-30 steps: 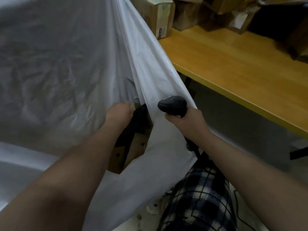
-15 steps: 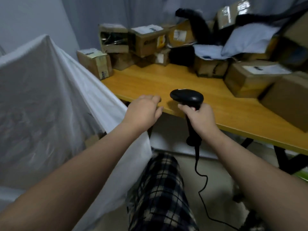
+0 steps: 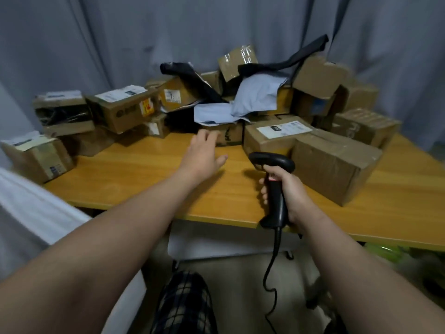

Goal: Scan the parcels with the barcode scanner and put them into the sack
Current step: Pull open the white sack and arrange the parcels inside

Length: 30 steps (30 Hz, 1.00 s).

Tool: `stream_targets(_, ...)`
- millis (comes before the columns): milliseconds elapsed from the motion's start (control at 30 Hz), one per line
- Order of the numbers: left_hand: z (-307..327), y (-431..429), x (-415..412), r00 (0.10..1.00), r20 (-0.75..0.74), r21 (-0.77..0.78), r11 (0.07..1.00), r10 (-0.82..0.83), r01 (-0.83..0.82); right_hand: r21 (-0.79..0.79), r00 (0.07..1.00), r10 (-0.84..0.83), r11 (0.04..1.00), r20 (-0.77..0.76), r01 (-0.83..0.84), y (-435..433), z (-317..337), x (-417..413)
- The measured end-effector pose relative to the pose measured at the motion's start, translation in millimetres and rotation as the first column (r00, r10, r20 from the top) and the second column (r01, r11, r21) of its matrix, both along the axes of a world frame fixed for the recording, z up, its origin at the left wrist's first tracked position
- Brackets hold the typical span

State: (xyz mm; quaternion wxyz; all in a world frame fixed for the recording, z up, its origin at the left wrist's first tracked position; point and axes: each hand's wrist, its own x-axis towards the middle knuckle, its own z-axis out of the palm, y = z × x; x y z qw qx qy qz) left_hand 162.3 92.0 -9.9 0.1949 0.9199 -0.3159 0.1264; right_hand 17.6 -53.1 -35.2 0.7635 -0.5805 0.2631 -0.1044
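Wooden table held a heap of parcels. The left hand stretched, fingers spread and empty, toward a small box; the right hand gripped the barcode scanner. Turning the box label-up would likely ease scanning; the white sack lay far left.

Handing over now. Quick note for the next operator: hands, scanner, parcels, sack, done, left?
Left hand: open, empty, reaching over the table toward the parcels.
Right hand: grips the barcode scanner upright near the table's front edge.
Parcels: piled along the table's back. Sack: white, lower left beside the table, inside hidden.
Done: count cannot be told. Left: pick, scan and bag the whole pile.
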Motion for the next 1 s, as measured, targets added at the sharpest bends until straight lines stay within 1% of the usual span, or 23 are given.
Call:
stream_targets(67, 8, -17, 26, 0.996, 0.071, 0.051, 0.997, 0.05, -0.054, 0.079, 0.999, -0.049, 0.996, 0.021, 0.048, -1, 0, 15)
stream_targets(133, 14, -30, 51, 0.986, 0.147, 0.183, 0.978, 0.073, -0.1, 0.08, 0.997, -0.069, 0.995, 0.034, 0.066, -3, 0, 28)
stream_targets(233, 16, -45, 86, 0.983, 0.172, 0.334, 0.934, 0.069, -0.125, 0.046, 0.997, -0.076, 0.996, 0.029, 0.074, -5, -2, 39)
stream_targets(300, 18, -52, 103, 0.985, 0.16, 0.391, 0.911, 0.069, -0.128, 0.04, 0.996, -0.079, 0.996, 0.035, 0.078, -6, -3, 41)
stream_targets(367, 20, -54, 110, 0.979, 0.196, 0.416, 0.9, 0.054, -0.133, 0.041, 0.996, -0.084, 0.996, 0.038, 0.082, -7, -4, 41)
stream_targets(433, 20, -50, 110, 0.965, 0.258, 0.327, 0.936, 0.043, -0.129, 0.041, 0.996, -0.081, 0.996, 0.045, 0.08, -7, -5, 40)
stream_targets(500, 25, -43, 106, 0.959, 0.28, 0.097, 0.992, 0.052, -0.082, 0.029, 0.996, -0.079, 0.997, 0.045, 0.077, -7, -5, 40)
stream_targets(533, 30, -38, 102, 0.957, 0.284, -0.024, 0.998, 0.056, -0.052, 0.023, 0.996, -0.078, 0.997, 0.045, 0.077, -6, -5, 40)
stream_targets(567, 37, -32, 97, 0.957, 0.284, -0.118, 0.993, 0.057, -0.024, 0.018, 0.996, -0.077, 0.997, 0.047, 0.077, -6, -4, 40)
stream_targets(600, 44, -26, 93, 0.957, 0.286, -0.179, 0.984, 0.058, -0.006, 0.013, 0.996, -0.075, 0.997, 0.048, 0.075, -5, -4, 39)
stream_targets(700, 62, -9, 84, 0.96, 0.266, -0.303, 0.953, 0.092, -0.007, -0.004, 0.997, -0.057, 0.998, 0.049, 0.057, -4, -4, 36)
stream_targets(767, 70, 2, 76, 0.968, 0.236, -0.371, 0.929, 0.088, 0.006, -0.011, 0.998, -0.046, 0.999, 0.045, 0.047, -4, -2, 35)
stream_targets(800, 74, 8, 71, 0.967, 0.245, -0.384, 0.923, 0.069, 0.031, -0.014, 0.998, -0.048, 0.999, 0.042, 0.048, -3, -1, 34)
stream_targets(900, 80, 24, 54, 0.952, 0.305, -0.351, 0.932, 0.021, 0.092, -0.021, 0.998, -0.059, 0.998, 0.036, 0.06, -1, 1, 32)
stream_targets(1000, 85, 37, 35, 0.957, 0.289, -0.358, 0.924, -0.024, 0.131, 0.006, 0.998, -0.039, 0.999, 0.048, 0.039, 1, 3, 28)
